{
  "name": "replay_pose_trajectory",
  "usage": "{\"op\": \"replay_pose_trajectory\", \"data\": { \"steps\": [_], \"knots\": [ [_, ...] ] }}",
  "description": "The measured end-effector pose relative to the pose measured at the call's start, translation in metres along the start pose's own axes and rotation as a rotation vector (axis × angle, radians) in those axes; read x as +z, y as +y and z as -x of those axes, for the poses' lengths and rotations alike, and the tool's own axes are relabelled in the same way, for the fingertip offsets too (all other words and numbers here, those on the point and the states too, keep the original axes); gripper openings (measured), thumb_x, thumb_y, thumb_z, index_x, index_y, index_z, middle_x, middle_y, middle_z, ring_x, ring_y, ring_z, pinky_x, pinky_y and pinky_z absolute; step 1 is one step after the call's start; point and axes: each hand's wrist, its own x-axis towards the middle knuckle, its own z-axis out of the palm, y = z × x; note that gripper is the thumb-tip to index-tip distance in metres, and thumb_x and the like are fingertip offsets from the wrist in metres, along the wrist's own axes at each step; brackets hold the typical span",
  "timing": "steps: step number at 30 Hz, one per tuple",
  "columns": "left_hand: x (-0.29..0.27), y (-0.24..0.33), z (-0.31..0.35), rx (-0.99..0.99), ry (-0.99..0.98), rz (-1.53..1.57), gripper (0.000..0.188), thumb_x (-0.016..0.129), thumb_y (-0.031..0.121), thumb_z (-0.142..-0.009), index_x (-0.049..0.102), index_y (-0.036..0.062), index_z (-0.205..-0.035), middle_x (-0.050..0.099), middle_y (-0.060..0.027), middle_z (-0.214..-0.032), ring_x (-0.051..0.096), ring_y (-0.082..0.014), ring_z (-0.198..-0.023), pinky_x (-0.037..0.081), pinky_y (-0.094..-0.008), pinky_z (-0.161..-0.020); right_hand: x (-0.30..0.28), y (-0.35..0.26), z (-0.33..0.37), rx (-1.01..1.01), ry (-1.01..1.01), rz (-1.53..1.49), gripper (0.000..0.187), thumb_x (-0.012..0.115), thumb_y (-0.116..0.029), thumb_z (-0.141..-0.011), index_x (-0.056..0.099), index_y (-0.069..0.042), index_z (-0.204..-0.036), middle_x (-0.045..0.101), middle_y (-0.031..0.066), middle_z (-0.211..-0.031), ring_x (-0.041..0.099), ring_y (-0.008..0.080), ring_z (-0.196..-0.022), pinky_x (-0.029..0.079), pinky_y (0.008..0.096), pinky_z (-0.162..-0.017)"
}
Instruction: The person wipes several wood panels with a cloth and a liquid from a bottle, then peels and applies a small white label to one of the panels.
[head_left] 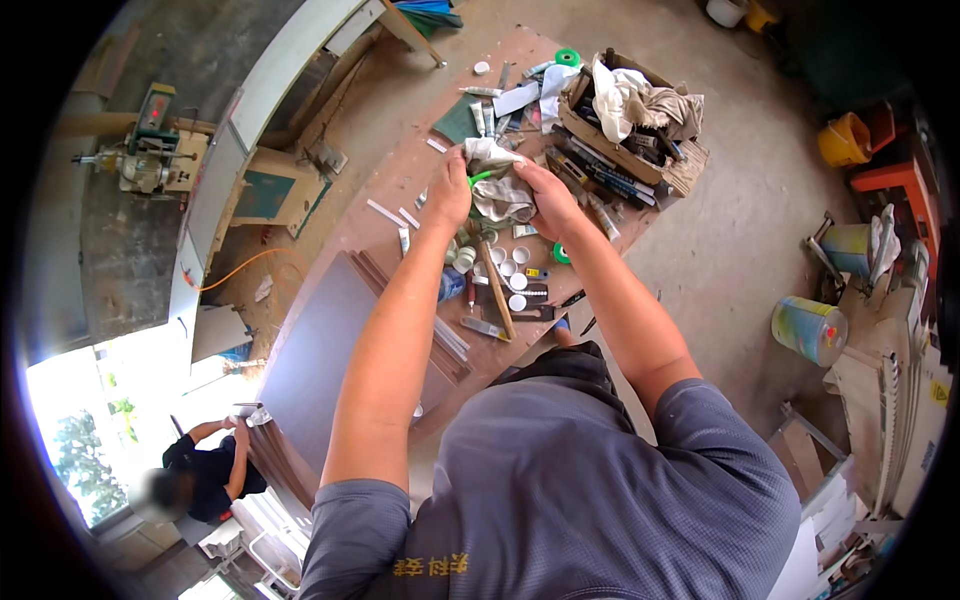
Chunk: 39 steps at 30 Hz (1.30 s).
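Observation:
Both my arms reach forward over a cluttered work table [440,398]. Between my hands hangs a whitish-grey rag [502,200], bunched and creased. My left hand [452,193] is closed on its left side, and my right hand [548,200] pinches its right edge. A bright green strip [481,178] shows beside the left fingers; what it belongs to is hidden. Below the rag lie a wooden-handled tool [496,290], several round white caps [518,282] and a blue container [452,285]. Squeezed-looking tubes [480,118] lie beyond my hands.
A cardboard box [688,176] of markers and cloths stands right of my hands. A grey panel [325,345] lies at the table's left. Another person [215,465] works at lower left. A metal drum [808,330] and yellow bucket [845,140] stand at right, a motorised machine [150,165] far left.

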Motion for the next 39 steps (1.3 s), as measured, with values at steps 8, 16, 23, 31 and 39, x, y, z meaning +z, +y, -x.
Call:
{"op": "replay_pose_trajectory", "data": {
  "steps": [8,16,23,31,39],
  "knots": [
    [0.006,-0.001,0.002,-0.026,0.016,-0.052,0.054,0.032,0.043,-0.111,0.063,0.0055,-0.134,0.066,-0.0283,-0.131,0.059,-0.0487,-0.124,0.045,-0.0507,-0.107,-0.001,0.006,-0.003,-0.005,0.04,-0.079,0.042,0.045,-0.024,-0.111,0.057,-0.004,-0.146,0.07,0.009,-0.129,0.07,0.0209,-0.11,0.057,0.0366,-0.095],
    [-0.005,-0.009,-0.018,-0.285,-0.139,0.214,0.075,0.031,0.057,-0.11,0.054,-0.0018,-0.15,0.053,-0.0319,-0.152,0.049,-0.0455,-0.143,0.037,-0.0461,-0.119,-0.01,0.018,-0.009,0.0,0.086,-0.195,0.037,0.048,-0.028,-0.111,0.062,-0.003,-0.134,0.073,0.0128,-0.127,0.072,0.0255,-0.113,0.055,0.0422,-0.104],
    [0.006,-0.015,-0.02,-0.127,-0.025,-0.027,0.063,0.034,0.048,-0.11,0.062,-0.0028,-0.134,0.062,-0.0344,-0.136,0.056,-0.0503,-0.13,0.043,-0.0519,-0.11,-0.016,0.022,-0.01,0.005,0.087,-0.217,0.037,0.05,-0.029,-0.111,0.062,-0.002,-0.134,0.073,0.0124,-0.125,0.072,0.0257,-0.111,0.055,0.0419,-0.102],
    [0.017,-0.005,-0.019,-0.071,-0.058,0.103,0.07,0.028,0.057,-0.112,0.053,0.0028,-0.149,0.062,-0.0274,-0.141,0.056,-0.0441,-0.134,0.04,-0.0484,-0.116,-0.017,0.009,-0.001,-0.034,0.16,-0.184,0.038,0.05,-0.03,-0.11,0.063,-0.003,-0.134,0.074,0.0123,-0.124,0.073,0.0267,-0.11,0.055,0.0432,-0.103],
    [-0.173,-0.113,0.147,0.175,0.415,0.12,0.057,0.037,0.04,-0.115,0.049,-0.0012,-0.152,0.057,-0.0197,-0.148,0.053,-0.0313,-0.139,0.035,-0.0395,-0.12,-0.039,0.016,0.104,-0.302,0.291,-0.019,0.049,0.054,-0.026,-0.105,0.057,0.002,-0.145,0.068,0.0133,-0.138,0.067,0.0277,-0.124,0.053,0.0432,-0.108]
  ]
}}
